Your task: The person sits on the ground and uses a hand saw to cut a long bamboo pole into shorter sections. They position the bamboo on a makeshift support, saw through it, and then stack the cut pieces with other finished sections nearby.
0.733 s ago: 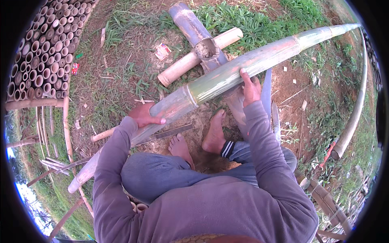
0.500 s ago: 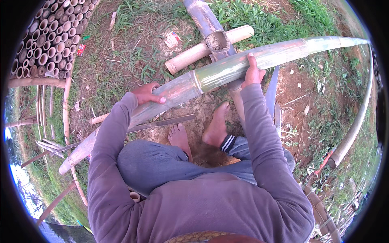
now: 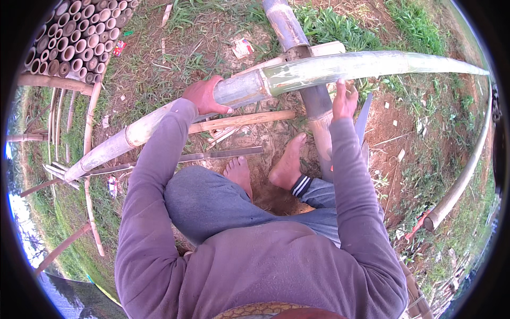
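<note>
A long bamboo pole, greenish in the middle and paler toward the left, lies slantwise across the view in front of me. My left hand wraps over its left part, thumb on the near side. My right hand is at the pole's near edge, fingers apart, one fingertip close to or touching it. Beneath the pole runs a thick grey bamboo post with a shorter bamboo crosspiece, partly hidden by the pole. Beside my right wrist a bluish-grey flat blade stands up; its handle is hidden.
Cut bamboo pieces are stacked at the far left behind a bamboo rail. Below the pole lie a split bamboo strip and a dark narrow bar. Another bamboo pole curves along the right. My bare feet are on the soil.
The pole's left part has swung away from me, uncovering the strip below. My left hand moved with it, farther and rightward. My right hand's thumb has come off the pole's top.
</note>
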Tool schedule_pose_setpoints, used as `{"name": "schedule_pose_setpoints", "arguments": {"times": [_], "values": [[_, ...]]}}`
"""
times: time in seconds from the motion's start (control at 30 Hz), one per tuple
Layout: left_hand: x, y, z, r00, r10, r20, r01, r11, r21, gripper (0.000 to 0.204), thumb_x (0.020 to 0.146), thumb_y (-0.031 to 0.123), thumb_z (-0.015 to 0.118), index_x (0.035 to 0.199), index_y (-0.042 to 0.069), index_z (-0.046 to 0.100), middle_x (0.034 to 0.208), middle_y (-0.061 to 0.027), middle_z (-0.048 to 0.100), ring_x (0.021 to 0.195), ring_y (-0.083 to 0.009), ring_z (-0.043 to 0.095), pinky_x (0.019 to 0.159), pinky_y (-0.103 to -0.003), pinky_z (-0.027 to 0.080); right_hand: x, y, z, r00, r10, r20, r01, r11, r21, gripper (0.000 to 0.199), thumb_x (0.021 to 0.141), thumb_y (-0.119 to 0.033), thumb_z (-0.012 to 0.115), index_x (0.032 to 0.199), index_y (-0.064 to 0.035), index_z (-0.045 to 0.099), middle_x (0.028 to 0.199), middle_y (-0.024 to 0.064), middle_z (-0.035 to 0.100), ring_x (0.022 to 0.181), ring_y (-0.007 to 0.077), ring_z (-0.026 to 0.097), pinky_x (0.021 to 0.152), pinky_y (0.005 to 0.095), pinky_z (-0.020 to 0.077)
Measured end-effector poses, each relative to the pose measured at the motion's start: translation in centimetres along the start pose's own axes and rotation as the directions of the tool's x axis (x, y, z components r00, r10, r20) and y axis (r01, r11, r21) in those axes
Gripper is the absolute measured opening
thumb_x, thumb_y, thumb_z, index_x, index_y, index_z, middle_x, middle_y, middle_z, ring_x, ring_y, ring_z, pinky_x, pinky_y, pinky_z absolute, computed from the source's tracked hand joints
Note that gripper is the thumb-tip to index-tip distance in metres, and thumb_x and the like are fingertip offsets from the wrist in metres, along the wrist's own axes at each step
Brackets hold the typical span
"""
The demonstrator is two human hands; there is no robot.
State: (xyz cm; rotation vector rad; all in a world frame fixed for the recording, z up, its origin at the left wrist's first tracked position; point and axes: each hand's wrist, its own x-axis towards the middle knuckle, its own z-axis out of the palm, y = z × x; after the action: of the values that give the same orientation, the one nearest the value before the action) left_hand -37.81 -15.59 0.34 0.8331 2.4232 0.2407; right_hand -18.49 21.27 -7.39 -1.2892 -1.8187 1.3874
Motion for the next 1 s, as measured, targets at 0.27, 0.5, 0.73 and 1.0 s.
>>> {"name": "schedule_pose_setpoints", "arguments": {"times": [0.27, 0.5, 0.73, 1.0], "values": [[0.0, -0.7, -0.2, 0.999, -0.047, 0.002, 0.048, 0.998, -0.035, 0.101, 0.061, 0.049, 0.091, 0.144, 0.011, 0.047, 0.125, -0.0235, 0.069, 0.114, -0.0409, 0.068, 0.099, -0.048, 0.051, -16.1, 7.9, -15.3, 0.991, 0.025, 0.133, 0.094, 0.578, -0.811, 0.071, 0.081, -0.050, 0.083, 0.130, -0.0066, 0.057, 0.126, 0.0174, 0.060, 0.121, 0.0387, 0.059, 0.104, 0.0577, 0.0421], [-0.2, -0.6, 0.0, 0.999, 0.013, -0.045, -0.011, 0.999, 0.042, 0.112, 0.061, 0.057, 0.091, 0.153, 0.012, 0.043, 0.130, -0.0240, 0.067, 0.119, -0.0423, 0.066, 0.104, -0.049, 0.050, -15.4, 9.1, -15.4, 0.963, 0.084, 0.256, 0.181, 0.504, -0.845, 0.063, 0.081, -0.039, 0.083, 0.125, -0.0040, 0.054, 0.117, 0.0205, 0.067, 0.111, 0.0415, 0.067, 0.094, 0.0547, 0.0512], [-1.1, -0.6, 0.9, 0.995, -0.020, -0.101, 0.027, 0.997, 0.072, 0.113, 0.059, 0.057, 0.092, 0.152, 0.013, 0.045, 0.129, -0.0227, 0.069, 0.118, -0.0413, 0.068, 0.102, -0.050, 0.052, -15.4, 8.5, -16.6, 0.989, -0.146, -0.014, 0.113, 0.824, -0.555, 0.037, 0.084, -0.022, 0.069, 0.113, -0.0015, 0.057, 0.092, 0.0254, 0.068, 0.089, 0.0447, 0.067, 0.083, 0.0532, 0.0508], [-6.5, -4.2, 3.3, 0.994, -0.059, -0.092, 0.061, 0.998, 0.016, 0.107, 0.060, 0.053, 0.093, 0.149, 0.016, 0.047, 0.122, -0.0192, 0.073, 0.113, -0.0398, 0.070, 0.100, -0.050, 0.053, -18.2, 7.4, -19.1, 0.969, -0.117, -0.220, 0.068, 0.974, -0.218, 0.023, 0.083, -0.017, 0.070, 0.096, 0.0011, 0.064, 0.081, 0.0168, 0.069, 0.072, 0.0297, 0.067, 0.073, 0.0440, 0.0527]]}}
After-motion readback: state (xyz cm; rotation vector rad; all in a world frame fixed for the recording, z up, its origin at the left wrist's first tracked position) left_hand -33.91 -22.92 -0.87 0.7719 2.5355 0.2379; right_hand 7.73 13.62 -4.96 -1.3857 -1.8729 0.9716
